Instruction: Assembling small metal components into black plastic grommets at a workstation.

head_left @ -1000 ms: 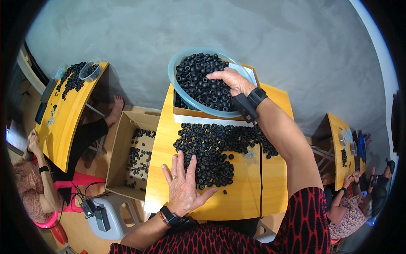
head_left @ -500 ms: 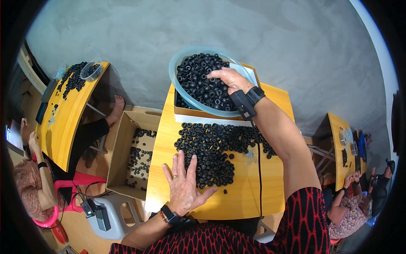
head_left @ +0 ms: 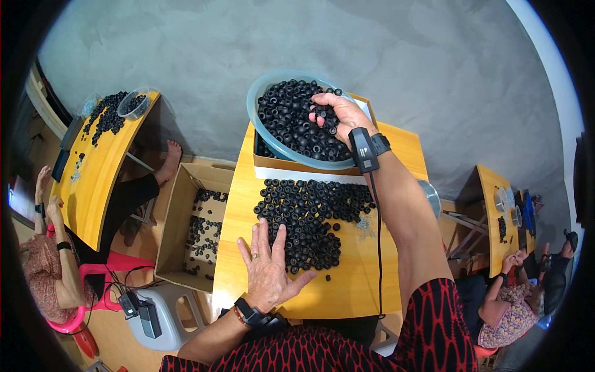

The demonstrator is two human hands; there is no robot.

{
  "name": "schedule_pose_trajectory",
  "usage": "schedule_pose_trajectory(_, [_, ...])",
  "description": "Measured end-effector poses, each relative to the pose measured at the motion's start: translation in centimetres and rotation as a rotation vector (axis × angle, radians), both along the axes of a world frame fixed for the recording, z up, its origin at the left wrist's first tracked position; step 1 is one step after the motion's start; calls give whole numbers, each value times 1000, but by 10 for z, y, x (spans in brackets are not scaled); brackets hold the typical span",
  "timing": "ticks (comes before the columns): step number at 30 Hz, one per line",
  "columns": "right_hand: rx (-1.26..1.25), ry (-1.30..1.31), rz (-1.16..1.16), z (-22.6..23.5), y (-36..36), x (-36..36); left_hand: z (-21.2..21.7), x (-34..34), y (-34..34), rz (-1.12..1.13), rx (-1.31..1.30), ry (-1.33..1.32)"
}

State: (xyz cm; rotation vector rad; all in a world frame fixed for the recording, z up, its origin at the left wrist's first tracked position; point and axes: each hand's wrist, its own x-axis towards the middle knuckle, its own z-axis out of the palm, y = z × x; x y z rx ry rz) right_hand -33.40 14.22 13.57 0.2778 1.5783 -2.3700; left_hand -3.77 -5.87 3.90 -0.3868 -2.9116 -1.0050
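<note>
Low in the middle of the frame, our left hand (head_left: 268,268) lies flat on the yellow wooden table (head_left: 347,291), with its fingers spread wide and holding nothing. Its fingertips touch the near edge of a big pile of small black rubber rings (head_left: 310,217) that sits in the middle of the table. Farther up, our right hand (head_left: 338,115) reaches into the round light blue plastic bowl (head_left: 255,102) at the top middle of the frame. The bowl is full of the same black rings and rests on a shallow cardboard tray (head_left: 273,166) at the far end of the table. Our right fingers are curled around a small bunch of black rings, just above the heap in the bowl. A black band with a thin cord is on that wrist. To the left of the table, an open brown cardboard box (head_left: 176,229) stands on the floor with more black rings inside.
</note>
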Motion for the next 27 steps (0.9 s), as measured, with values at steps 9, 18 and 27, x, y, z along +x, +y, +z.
schedule_pose_trajectory(9, [-53, 48, 9, -1, 10, 3, 3, 2, -1, -11, -25, 0])
schedule_pose_trajectory(18, [-16, 48, -20, 5, 20, 20, 0, 1, 2, 31, -29, 46])
schedule_pose_trajectory(27, [-91, 105, -2, 29, 35, 58, -8, 2, 2, 32, -27, 91])
